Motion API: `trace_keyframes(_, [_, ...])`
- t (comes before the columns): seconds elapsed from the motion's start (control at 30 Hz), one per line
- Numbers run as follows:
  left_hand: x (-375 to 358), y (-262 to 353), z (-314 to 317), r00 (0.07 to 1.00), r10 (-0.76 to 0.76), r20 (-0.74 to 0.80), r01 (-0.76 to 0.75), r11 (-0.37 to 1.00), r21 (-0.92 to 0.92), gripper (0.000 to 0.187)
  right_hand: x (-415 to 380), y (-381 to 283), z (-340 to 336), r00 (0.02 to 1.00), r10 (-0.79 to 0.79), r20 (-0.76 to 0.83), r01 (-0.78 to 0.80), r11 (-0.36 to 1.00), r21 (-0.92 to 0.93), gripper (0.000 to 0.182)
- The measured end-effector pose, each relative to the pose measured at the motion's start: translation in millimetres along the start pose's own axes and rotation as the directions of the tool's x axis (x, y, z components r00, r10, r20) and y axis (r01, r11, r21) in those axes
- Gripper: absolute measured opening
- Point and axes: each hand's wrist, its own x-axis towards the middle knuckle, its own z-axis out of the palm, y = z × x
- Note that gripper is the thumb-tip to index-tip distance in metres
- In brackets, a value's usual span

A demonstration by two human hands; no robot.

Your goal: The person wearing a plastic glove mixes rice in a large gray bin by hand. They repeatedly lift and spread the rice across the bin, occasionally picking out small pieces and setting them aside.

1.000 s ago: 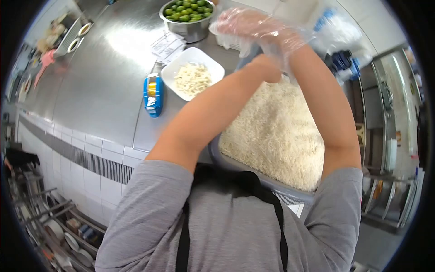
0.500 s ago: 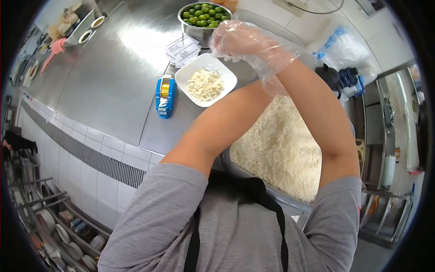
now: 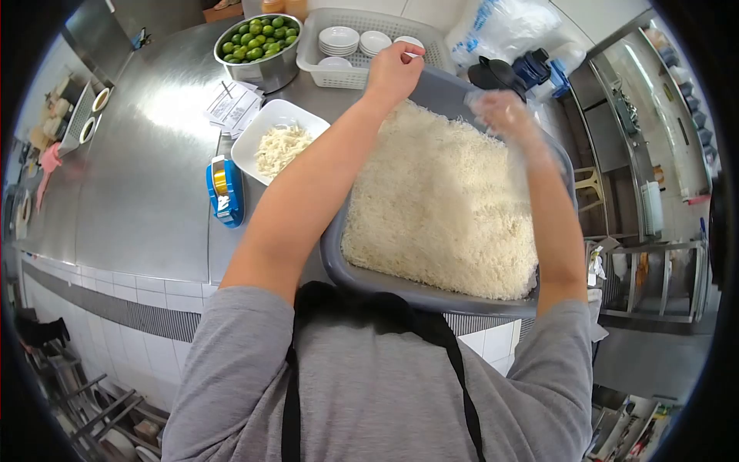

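While the earlier frame had our hands close together, we now record them apart: left hand (image 3: 394, 71) narrow-fingered near the far basket (image 3: 312, 58), right hand (image 3: 504, 115) blurred, state undeterminable. Right of the white bowl (image 3: 245, 146) of pale shreds (image 3: 281, 148), the grey tub (image 3: 332, 254) contains white grains (image 3: 431, 192). The far-left pot (image 3: 271, 75) holds green fruits (image 3: 260, 37); the basket, white dishes (image 3: 339, 37).

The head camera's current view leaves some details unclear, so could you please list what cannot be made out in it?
All in the head view:
- Right hand: motion blur hides its finger positions.
- Left hand: fingertips too small to tell whether they pinch anything.
- Paper slips: print too small to read.
- Gray tub: bottom hidden under rice.
- Metal pot: bottom hidden by green fruit.
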Motion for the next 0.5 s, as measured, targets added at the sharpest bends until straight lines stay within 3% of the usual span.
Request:
trace_keyframes(0.03, [1, 1, 0, 1.000, 0.000, 0.021, 0.000, 1.000, 0.024, 0.017, 3, 21, 4, 0.988, -0.152, 0.036, 0.154, 0.907, -0.392, 0.019])
trace_keyframes(0.07, [1, 1, 0, 1.000, 0.000, 0.025, -0.001, 1.000, 0.024, 0.017, 3, 34, 10, 0.953, -0.272, 0.130, 0.281, 0.645, -0.711, 0.020])
trace_keyframes(0.2, [0, 0, 1, 0.999, 0.008, 0.048, -0.011, 0.998, 0.063, 0.017, 3, 63, 50, 0.890, -0.390, 0.238, 0.449, 0.649, -0.615, 0.020])
trace_keyframes(0.27, [-1, 3, 0, 0.999, 0.012, 0.047, -0.015, 0.998, 0.069, 0.017, 2, 69, 63, 0.817, -0.515, 0.261, 0.542, 0.527, -0.655, 0.017])
trace_keyframes(0.37, [-3, 4, -1, 0.999, -0.003, 0.047, -0.001, 0.997, 0.081, 0.017, 8, 76, 63, 0.774, -0.519, 0.362, 0.606, 0.442, -0.662, 0.019])
trace_keyframes(0.5, [-3, 4, -1, 0.999, -0.007, 0.054, 0.002, 0.995, 0.097, 0.017, 2, 52, 39, 0.791, -0.571, 0.221, 0.558, 0.524, -0.643, 0.021])
